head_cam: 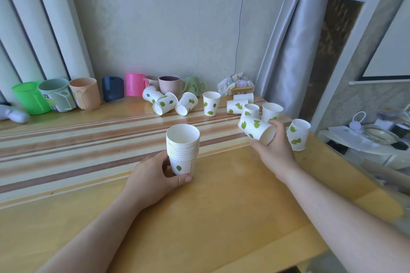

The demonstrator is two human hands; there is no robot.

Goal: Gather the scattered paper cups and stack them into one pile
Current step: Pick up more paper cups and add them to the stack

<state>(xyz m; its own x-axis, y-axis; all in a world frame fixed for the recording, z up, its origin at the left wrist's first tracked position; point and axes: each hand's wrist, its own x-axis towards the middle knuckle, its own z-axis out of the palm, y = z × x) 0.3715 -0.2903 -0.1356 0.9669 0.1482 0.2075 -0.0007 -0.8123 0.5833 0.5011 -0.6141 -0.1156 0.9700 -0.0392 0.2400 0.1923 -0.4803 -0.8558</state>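
My left hand [155, 178] grips the base of a tall stack of white paper cups with green leaves [183, 148], standing upright near the middle of the wooden table [221, 206]. My right hand [275, 146] holds a single paper cup [255, 127] on its side, mouth toward the palm, at the right. Loose cups remain on the table: three tipped over [166, 103] at the back, one upright [211, 103], several lying and upright [255, 106] behind my right hand, and one upright [298, 134] by the right edge.
A row of coloured plastic and ceramic mugs [88, 92] lines the wall at the back. A crumpled packet [236, 84] lies at the back right beside a grey curtain [292, 40]. The table's right edge drops to a cluttered shelf [366, 137].
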